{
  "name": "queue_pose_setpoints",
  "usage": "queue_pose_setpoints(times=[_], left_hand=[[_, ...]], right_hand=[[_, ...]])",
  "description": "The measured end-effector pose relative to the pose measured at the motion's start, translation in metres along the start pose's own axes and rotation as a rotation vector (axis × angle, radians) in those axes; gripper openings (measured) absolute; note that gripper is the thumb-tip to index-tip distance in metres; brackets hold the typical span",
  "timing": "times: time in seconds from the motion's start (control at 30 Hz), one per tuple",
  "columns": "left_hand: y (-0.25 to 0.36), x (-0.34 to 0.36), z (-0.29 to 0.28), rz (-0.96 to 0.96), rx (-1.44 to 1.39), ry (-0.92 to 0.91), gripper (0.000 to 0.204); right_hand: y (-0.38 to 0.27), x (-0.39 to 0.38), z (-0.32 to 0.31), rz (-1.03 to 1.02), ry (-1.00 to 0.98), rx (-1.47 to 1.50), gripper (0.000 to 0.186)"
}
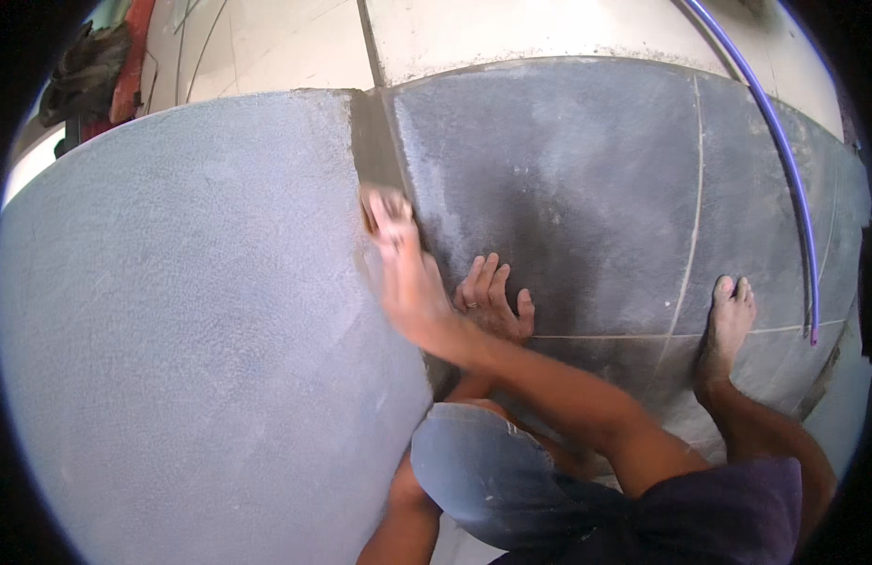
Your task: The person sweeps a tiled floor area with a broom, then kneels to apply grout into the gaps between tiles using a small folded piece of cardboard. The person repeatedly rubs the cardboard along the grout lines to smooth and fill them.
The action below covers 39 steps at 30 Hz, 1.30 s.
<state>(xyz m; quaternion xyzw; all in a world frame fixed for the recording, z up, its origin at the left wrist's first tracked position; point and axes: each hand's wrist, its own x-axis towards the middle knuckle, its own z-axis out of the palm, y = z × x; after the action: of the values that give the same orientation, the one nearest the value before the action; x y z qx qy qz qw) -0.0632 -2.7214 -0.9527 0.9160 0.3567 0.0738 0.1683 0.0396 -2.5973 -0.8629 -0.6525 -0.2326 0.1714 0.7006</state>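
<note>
My right hand [398, 240], blurred by motion, is closed on a small brownish sponge-like pad [367, 209]. It presses the pad against the smooth brown-grey strip [379, 155] that runs between the light grey textured surface [200, 273] and the dark grey tiles [568, 179]. Just right of that strip, my left hand [492, 299] rests palm down on a dark tile, fingers spread and a ring on one of them. My right forearm crosses over the left arm and hides part of it.
A purple hose [784, 151] curves over the tiles on the right. My bare foot [731, 325] stands on the tiles near its end. Pale joints [695, 188] divide the dark tiles. Cream flooring [511, 33] lies beyond; a red object [130, 71] is at far left.
</note>
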Motion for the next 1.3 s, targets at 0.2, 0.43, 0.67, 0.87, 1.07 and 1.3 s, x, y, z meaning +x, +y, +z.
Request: queue_pose_setpoints(times=[0.2, 0.43, 0.67, 0.87, 1.07, 1.3], left_hand=[[0.000, 0.006, 0.004, 0.036, 0.001, -0.008, 0.050], [-0.013, -0.006, 0.013, 0.038, 0.009, -0.022, 0.055], [-0.013, -0.014, 0.020, 0.015, 0.053, -0.048, 0.058], [-0.013, -0.022, 0.027, 0.020, 0.066, -0.018, 0.060], [-0.011, -0.011, 0.024, -0.001, -0.182, 0.032, 0.054], [-0.002, 0.002, 0.013, 0.042, -0.116, 0.061, 0.040]], right_hand=[[0.032, 0.008, 0.003, 0.629, -0.044, -0.122, 0.025], [0.029, 0.055, 0.031, 0.704, -0.117, -0.061, 0.029], [0.020, 0.058, 0.024, 0.338, 0.072, 0.156, 0.022], [0.002, 0.078, 0.004, 0.634, -0.006, -0.142, 0.036], [0.020, 0.063, 0.025, 0.319, -0.046, -0.154, 0.030], [0.048, 0.016, 0.026, 0.414, -0.002, -0.021, 0.029]])
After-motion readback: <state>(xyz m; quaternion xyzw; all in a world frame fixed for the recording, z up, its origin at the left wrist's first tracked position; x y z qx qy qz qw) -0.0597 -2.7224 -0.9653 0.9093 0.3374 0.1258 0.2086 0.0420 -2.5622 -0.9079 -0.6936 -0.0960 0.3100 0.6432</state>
